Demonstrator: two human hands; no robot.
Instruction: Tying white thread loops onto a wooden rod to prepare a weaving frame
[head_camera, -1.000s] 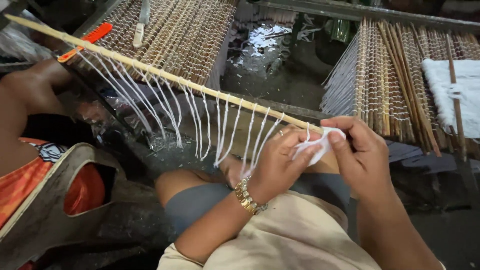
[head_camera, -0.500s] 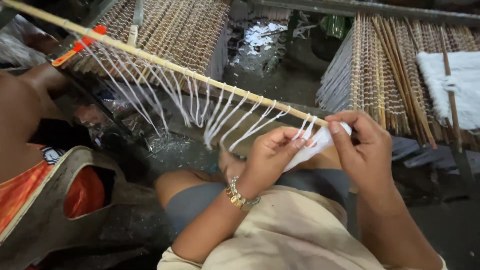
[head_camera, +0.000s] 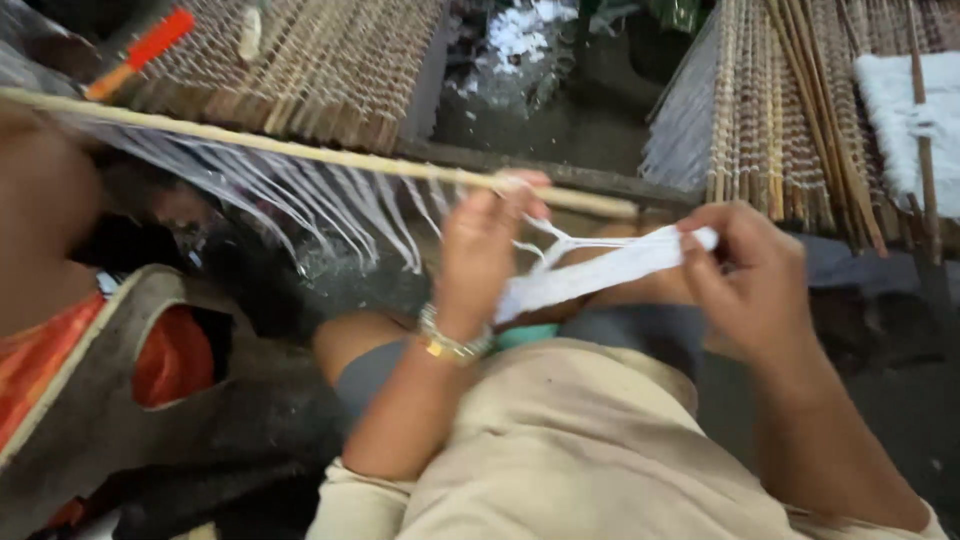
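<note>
The fingers (head_camera: 500, 205) of the left hand (head_camera: 480, 255) curl over a long, thin, pale bamboo stick (head_camera: 300, 150) near its right end, pinching the stick and the start of a white cotton strip (head_camera: 600, 275) against it. The fingers (head_camera: 700, 250) of the right hand (head_camera: 745, 285) are closed on the other end of that white strip, which runs taut between the 2 hands, just below the stick and above the person's lap. A few thin white strands fork from the strip up toward the stick beside the left fingers.

The stick slants from the upper left edge of the view down to the middle, and a row of white string loops (head_camera: 330, 200) hangs from it, left of the left hand. A gold metal bracelet (head_camera: 450, 345) sits on the left wrist. Behind the stick lies a mat of tan reed sticks (head_camera: 320, 60), with an orange-handled tool (head_camera: 140, 50) at its left corner. Another rack of upright reed sticks (head_camera: 780, 110) stands at the upper right, a white fluffy bundle (head_camera: 920, 110) resting against its right edge.
</note>
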